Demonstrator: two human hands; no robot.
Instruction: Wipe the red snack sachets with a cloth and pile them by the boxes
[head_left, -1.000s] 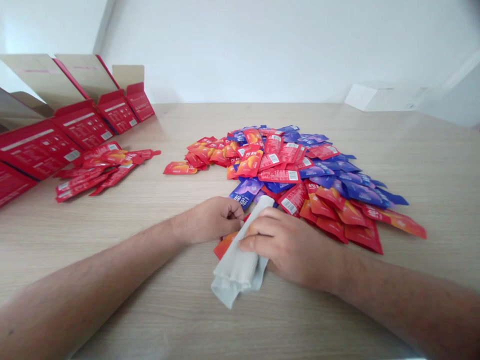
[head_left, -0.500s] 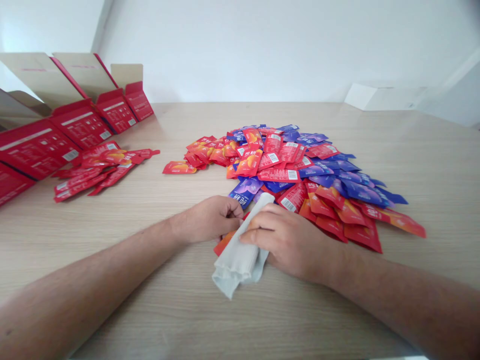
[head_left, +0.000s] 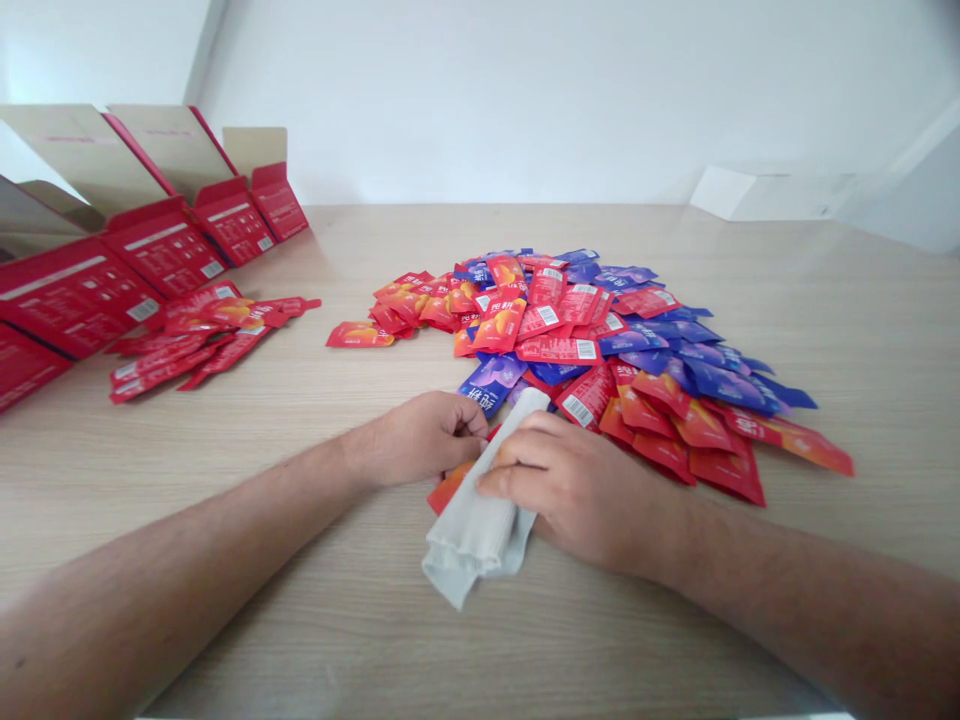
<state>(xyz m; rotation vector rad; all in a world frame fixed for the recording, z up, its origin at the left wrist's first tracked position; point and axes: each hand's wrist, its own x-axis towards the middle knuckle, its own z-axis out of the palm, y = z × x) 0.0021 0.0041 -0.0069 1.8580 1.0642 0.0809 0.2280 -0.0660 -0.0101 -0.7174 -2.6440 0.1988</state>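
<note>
My right hand (head_left: 592, 485) is closed on a folded, pale whitish cloth (head_left: 469, 530), lying slantwise with its loose end toward me. Under the cloth's left side shows part of a red-orange sachet (head_left: 448, 488). My left hand (head_left: 431, 437) has its fingers curled together at the upper edge of this sachet, next to the cloth; the fingertips are partly hidden. Just beyond both hands spreads a heap of red and orange sachets (head_left: 556, 349) and purple-blue sachets (head_left: 724, 378). One purple-blue sachet (head_left: 491, 378) lies right above my left hand.
A row of open red cardboard boxes (head_left: 161, 245) stands along the left side, flaps up. In front of them is a smaller pile of red sachets (head_left: 202, 335). A white box (head_left: 772, 196) sits at the back right of the wooden table (head_left: 337, 640), by the wall.
My right hand and the near end of the cloth have shifted very slightly, the cloth's loose corner now a little lower. My left hand stays in place.
</note>
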